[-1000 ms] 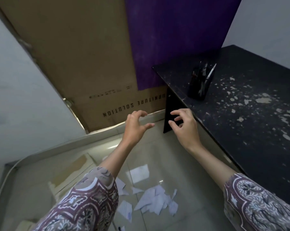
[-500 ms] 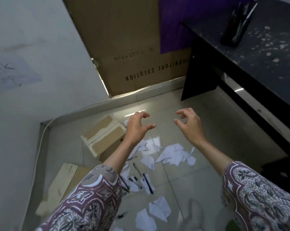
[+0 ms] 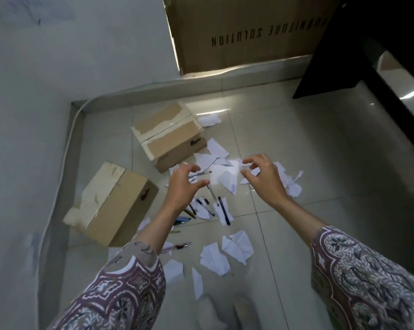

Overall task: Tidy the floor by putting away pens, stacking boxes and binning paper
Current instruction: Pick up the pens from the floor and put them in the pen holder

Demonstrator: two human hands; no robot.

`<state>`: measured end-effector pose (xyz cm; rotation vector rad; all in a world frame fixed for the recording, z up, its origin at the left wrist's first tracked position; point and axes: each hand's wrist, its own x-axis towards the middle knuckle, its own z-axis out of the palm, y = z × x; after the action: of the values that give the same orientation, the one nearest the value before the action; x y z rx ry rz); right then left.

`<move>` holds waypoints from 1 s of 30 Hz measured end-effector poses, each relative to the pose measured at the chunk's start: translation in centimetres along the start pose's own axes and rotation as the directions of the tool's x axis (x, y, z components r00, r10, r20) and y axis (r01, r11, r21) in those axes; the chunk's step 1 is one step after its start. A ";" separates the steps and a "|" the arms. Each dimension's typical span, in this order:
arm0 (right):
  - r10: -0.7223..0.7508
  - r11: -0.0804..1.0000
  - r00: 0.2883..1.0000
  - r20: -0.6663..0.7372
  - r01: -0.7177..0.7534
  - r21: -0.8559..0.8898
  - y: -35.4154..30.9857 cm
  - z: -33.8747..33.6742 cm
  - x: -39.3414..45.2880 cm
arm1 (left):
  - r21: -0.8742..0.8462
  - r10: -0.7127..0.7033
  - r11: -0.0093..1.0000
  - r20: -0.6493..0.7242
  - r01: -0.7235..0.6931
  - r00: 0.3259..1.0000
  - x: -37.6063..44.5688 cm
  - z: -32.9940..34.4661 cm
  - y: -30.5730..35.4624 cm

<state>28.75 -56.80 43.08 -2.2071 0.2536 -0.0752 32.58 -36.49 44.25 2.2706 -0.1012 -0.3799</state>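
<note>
My left hand (image 3: 182, 184) and my right hand (image 3: 265, 179) hover side by side above the tiled floor, fingers loosely curled, both holding nothing. Beneath and around them lie torn pieces of lined paper (image 3: 227, 182), with more paper scraps (image 3: 214, 258) nearer to me. Several pens (image 3: 224, 210) lie scattered between the hands and my left forearm. A taped cardboard box (image 3: 170, 136) sits behind the paper. A second cardboard box (image 3: 111, 201) lies to the left, close to the wall.
A large flat carton (image 3: 248, 32) printed with upside-down lettering leans against the back wall. A dark desk's leg and edge (image 3: 367, 75) run along the right. White walls (image 3: 58, 67) close the left corner. My feet show blurred at the bottom.
The view has tilted down from the desk top and pen holder to the floor. Both hands have dropped with it, keeping the same loosely curled pose, and now hang over the paper and pens.
</note>
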 end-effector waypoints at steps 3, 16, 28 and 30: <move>-0.016 1.000 0.999 0.041 0.016 -0.013 2.6 3.6 -0.3 | 0.002 -0.016 1.000 -0.012 0.016 1.000 -0.5 1.6 -4.2; -0.073 0.996 0.990 0.123 0.078 -0.040 16.8 18.2 1.9 | 0.059 0.003 0.998 -0.066 0.001 0.998 4.4 11.4 -21.2; -0.082 0.991 0.977 0.199 0.101 -0.089 26.9 28.2 5.0 | 0.309 0.101 0.943 0.090 -0.124 0.991 12.0 19.1 -30.8; -0.085 0.989 0.976 0.201 0.107 -0.103 28.0 29.3 5.7 | 0.375 0.118 0.914 0.130 -0.159 0.985 13.1 20.3 -32.0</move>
<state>34.24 -51.43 2.89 -2.3196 0.0419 0.1057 37.27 -32.32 4.66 2.6089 -0.4225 -0.4340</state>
